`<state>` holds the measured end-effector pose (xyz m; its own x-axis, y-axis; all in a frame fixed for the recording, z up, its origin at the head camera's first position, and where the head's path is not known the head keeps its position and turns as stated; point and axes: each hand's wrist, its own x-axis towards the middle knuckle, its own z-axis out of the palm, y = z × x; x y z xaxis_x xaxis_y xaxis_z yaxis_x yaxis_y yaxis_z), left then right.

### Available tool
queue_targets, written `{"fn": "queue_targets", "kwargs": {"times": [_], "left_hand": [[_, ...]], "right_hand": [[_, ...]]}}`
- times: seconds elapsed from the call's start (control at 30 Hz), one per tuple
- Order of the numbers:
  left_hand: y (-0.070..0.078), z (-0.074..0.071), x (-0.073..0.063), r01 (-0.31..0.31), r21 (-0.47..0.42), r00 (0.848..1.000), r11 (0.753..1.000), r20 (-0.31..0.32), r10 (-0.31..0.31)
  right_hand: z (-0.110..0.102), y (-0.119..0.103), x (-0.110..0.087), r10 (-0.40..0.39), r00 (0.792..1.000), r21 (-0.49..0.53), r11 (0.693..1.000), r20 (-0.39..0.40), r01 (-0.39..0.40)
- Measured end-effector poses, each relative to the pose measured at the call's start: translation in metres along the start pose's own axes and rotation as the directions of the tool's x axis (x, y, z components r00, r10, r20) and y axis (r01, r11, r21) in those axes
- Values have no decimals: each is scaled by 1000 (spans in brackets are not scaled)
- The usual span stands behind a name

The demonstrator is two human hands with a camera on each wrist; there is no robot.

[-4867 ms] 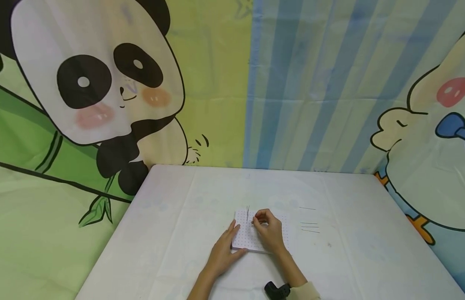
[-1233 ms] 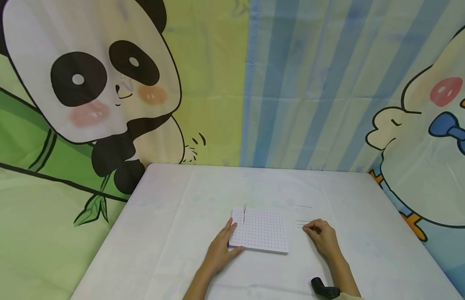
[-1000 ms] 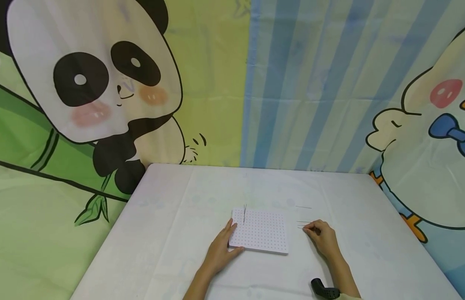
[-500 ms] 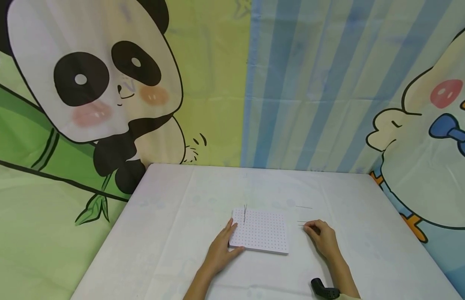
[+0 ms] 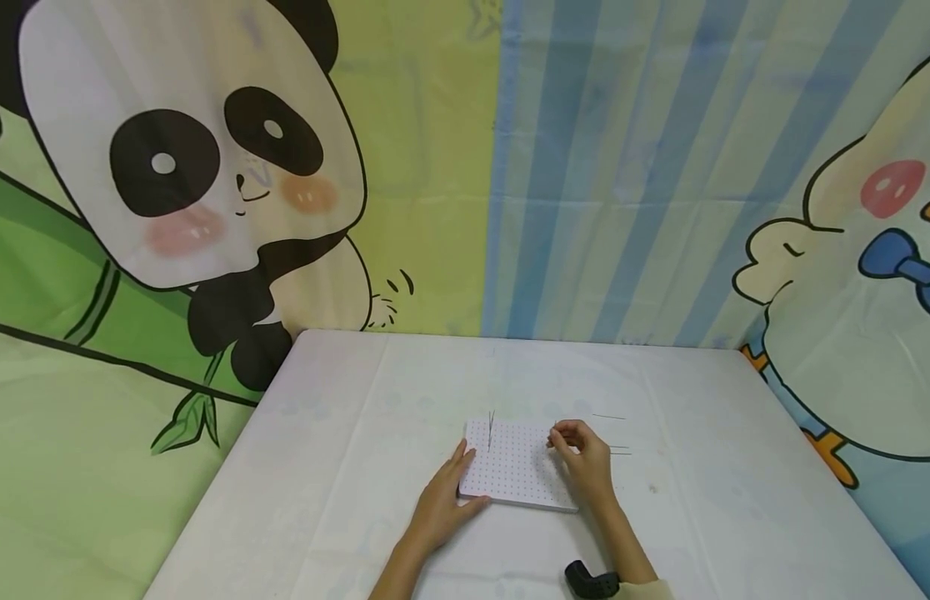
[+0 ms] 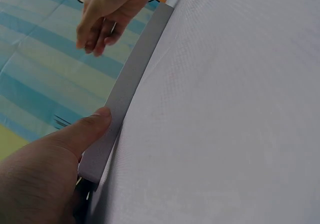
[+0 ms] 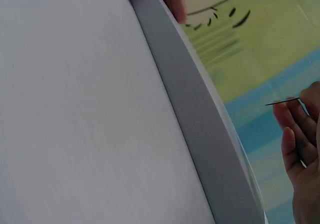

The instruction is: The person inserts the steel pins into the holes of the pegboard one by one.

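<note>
A white board (image 5: 513, 471) with a grid of small holes lies on the table. My left hand (image 5: 442, 500) holds its near left corner, fingers along the left side and thumb on the front edge; the left wrist view shows that thumb (image 6: 92, 129) against the board's side. Over the board's right part, my right hand (image 5: 591, 467) pinches a thin dark needle (image 7: 280, 102), whose free end juts past the fingertips in the right wrist view. Two similar needles (image 5: 491, 432) stand up from the board's far left area, slightly apart at the top.
Right of the board, several thin needles (image 5: 621, 453) lie flat on the white table (image 5: 705, 517), partly behind the right hand. Another needle (image 5: 609, 417) lies farther back. A cartoon-printed curtain (image 5: 427, 167) hangs behind the table. A black device (image 5: 591, 581) sits on the right wrist.
My right hand picks up a needle from the row on the right and moves left over the board with it. The left hand stays at the board's corner.
</note>
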<state>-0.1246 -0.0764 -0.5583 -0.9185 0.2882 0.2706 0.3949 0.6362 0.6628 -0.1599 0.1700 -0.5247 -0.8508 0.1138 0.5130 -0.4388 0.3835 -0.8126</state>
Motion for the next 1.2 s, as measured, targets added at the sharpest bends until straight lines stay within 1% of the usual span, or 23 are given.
{"fn": "queue_targets", "kwargs": {"times": [0.1, 0.2, 0.27, 0.33, 0.47, 0.57, 0.7, 0.77, 0.87, 1.0, 1.1, 1.2], "left_hand": [[0, 0, 0, 10, -1, 1000, 1000, 5, -10], [0, 0, 0, 18, -13, 1000, 1000, 14, -18], [0, -1, 0, 18, -21, 1000, 1000, 17, -18], [1, -1, 0, 18, -28, 1000, 999, 19, -17], [0, -1, -1, 18, -29, 999, 999, 27, -17], [0, -1, -2, 21, -29, 999, 999, 33, -20], [-1, -2, -1, 22, -34, 999, 999, 34, -21], [-1, -3, -1, 17, -34, 999, 999, 33, -16], [0, -3, 0, 15, -34, 999, 999, 30, -14], [-1, -2, 0, 23, -34, 999, 999, 35, -22], [0, -2, -1, 33, -35, 999, 999, 42, -31], [0, -3, -1, 26, -36, 999, 999, 35, -25]], "right_hand": [[20, -23, -1, -73, 997, 62, 996, 24, 71], [35, -43, -3, -136, 989, 67, 989, 59, 132], [44, -51, -5, -167, 983, 50, 985, 73, 164], [51, -53, -7, -182, 979, 37, 983, 92, 180], [62, -46, -12, -188, 974, 28, 982, 122, 186], [69, -32, -13, -182, 974, 34, 983, 133, 179], [75, -11, -13, -200, 971, 39, 980, 134, 196], [76, -6, -13, -211, 968, 34, 977, 138, 208], [76, -3, -14, -222, 963, 28, 975, 156, 220], [76, -3, -14, -225, 957, -22, 972, 183, 233], [77, -3, -14, -227, 957, -73, 967, 183, 244], [79, -3, -14, -233, 955, -94, 963, 181, 253]]}}
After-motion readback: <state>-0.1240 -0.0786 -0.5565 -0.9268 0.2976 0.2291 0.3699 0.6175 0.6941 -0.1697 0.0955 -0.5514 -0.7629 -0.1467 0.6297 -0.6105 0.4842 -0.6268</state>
